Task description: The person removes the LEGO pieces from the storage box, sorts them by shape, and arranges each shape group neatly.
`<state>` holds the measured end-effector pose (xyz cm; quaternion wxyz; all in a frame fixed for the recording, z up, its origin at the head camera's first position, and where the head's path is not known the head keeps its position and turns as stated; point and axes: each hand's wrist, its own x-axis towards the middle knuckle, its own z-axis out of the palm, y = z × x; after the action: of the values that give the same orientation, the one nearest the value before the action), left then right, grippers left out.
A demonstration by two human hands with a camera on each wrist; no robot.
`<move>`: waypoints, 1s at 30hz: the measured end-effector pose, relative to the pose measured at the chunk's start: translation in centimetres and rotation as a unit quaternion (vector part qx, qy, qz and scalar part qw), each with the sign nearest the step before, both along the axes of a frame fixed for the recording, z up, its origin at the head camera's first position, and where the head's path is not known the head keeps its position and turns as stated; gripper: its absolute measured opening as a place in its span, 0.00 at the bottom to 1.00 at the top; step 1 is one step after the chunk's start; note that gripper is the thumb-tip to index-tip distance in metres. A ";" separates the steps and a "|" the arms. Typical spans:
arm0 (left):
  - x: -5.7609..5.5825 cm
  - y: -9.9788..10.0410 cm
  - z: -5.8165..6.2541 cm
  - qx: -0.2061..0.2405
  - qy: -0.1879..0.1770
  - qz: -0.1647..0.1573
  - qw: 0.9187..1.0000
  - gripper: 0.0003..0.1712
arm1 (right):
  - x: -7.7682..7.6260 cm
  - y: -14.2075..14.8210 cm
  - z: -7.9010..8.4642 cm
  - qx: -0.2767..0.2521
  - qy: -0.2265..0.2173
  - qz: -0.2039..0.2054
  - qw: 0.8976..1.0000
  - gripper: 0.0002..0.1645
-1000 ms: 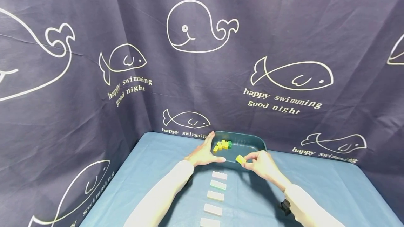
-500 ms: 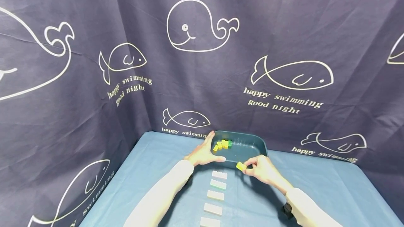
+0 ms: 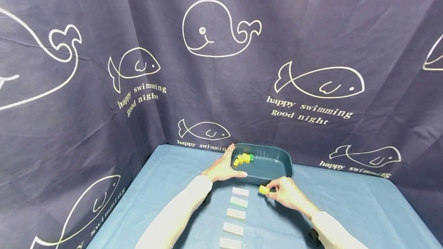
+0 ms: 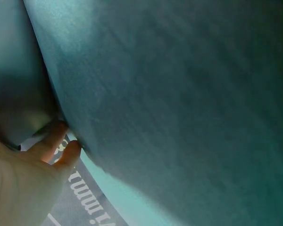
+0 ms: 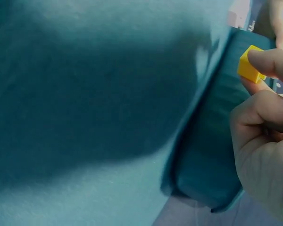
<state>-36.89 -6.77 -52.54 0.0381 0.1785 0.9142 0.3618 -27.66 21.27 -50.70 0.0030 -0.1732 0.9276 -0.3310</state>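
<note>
Okay, so the person's right hand had a yellow brick pinched between thumb and finger, a proper fingertip grip. The brick was just in front of the near wall of the bin, close to the top of a row of pale bricks and off to the right of it. From where I stood I couldn't tell whether it touched the counter or hung a bit above it.

The left hand was spread wide around the bin's left end, its grip relaxed rather than clenched, thumb along the near edge and fingertips up by the far corner.

Inside the dark teal bin, more yellow ones were bunched toward the left, with a green brick at the right side of the bunch.

The pale row had five bricks, spaced apart and lying roughly parallel, running from near the bin back toward the person. The top one looked pinkish and the second had a green tint; glare washed out the others.

Pale sleeves covered both arms. The counter was blue all over, and dark cloth rose behind it with white whale and fish drawings and "happy swimming good night" lettering.
</note>
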 end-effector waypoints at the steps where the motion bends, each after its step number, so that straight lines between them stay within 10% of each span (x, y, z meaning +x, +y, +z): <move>1: 0.0 0.0 -0.1 0.000 0.000 0.001 1.000 0.76 | 0.0 0.0 -0.2 0.003 0.001 0.001 1.000 0.07; 30: 0.1 0.0 -0.1 -0.005 -0.007 0.005 1.000 0.76 | 0.0 -0.4 -2.4 0.001 0.006 0.008 1.000 0.08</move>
<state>-36.82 -6.79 -52.67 0.0432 0.1711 0.9169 0.3581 -27.61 20.88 -53.08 0.0000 -0.1831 0.9263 -0.3293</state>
